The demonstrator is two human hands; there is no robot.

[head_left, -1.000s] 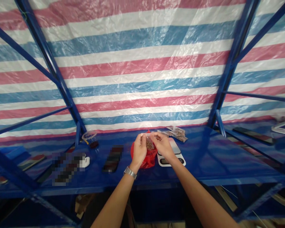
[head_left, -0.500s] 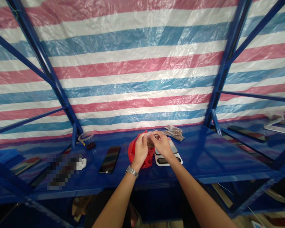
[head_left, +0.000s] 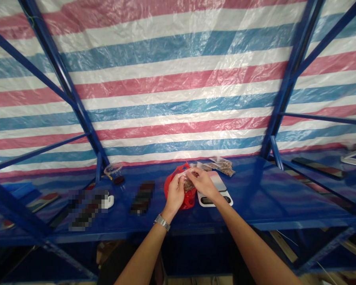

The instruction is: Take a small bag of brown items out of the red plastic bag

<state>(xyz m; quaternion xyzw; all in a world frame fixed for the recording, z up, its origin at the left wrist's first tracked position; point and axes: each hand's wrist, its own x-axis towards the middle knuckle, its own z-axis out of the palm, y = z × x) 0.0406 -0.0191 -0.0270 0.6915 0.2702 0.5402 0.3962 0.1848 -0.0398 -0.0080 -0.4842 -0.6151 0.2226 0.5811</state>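
Here, your left hand [head_left: 175, 192] and your right hand [head_left: 204, 181] meet above the blue shelf [head_left: 255, 198], both pinching the top edge of a small clear plastic pouch of brown pieces [head_left: 188, 183]. The pouch hangs between the two hands, its lower part partly hidden by your fingers; what the brown pieces are cannot be made out. Directly behind and below the left hand sits a crumpled red plastic bag [head_left: 187, 200], largely covered by that hand. Under the right wrist lies a white digital kitchen scale [head_left: 218, 194], its display too small to read. Beyond the right hand, several filled clear pouches [head_left: 222, 165] rest on the shelf. Left of the left hand lies a dark flat phone [head_left: 142, 197], blurred over, and further left a pixelated patch [head_left: 86, 204] hides other items. A silver metal wristwatch [head_left: 162, 222] circles your left wrist.
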